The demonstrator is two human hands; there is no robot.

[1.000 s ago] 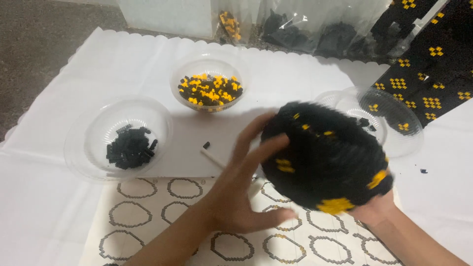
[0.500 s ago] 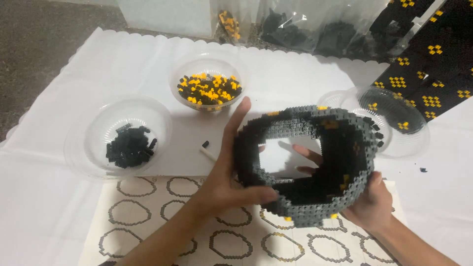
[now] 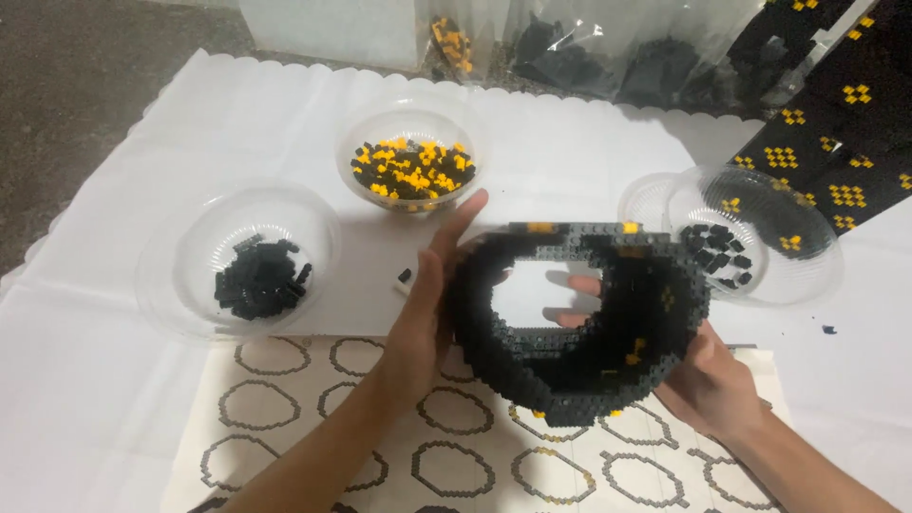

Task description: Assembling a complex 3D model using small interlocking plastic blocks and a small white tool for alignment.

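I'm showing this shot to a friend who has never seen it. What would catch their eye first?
The black brick ring at centre, held open side up between the left hand and right hand. Then three clear bowls behind it: black bricks at left, yellow-and-black bricks in the middle, a few black ones at right.

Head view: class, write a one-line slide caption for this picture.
Both hands, left hand and right hand, hold a hollow black brick ring above a sheet of ring outlines.

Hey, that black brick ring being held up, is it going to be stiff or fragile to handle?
The brick ring probably holds its shape: it stays open between the left hand and right hand. Likely fragile, being many small bricks with thin hollow walls. Its curved outside might roll if set on edge.
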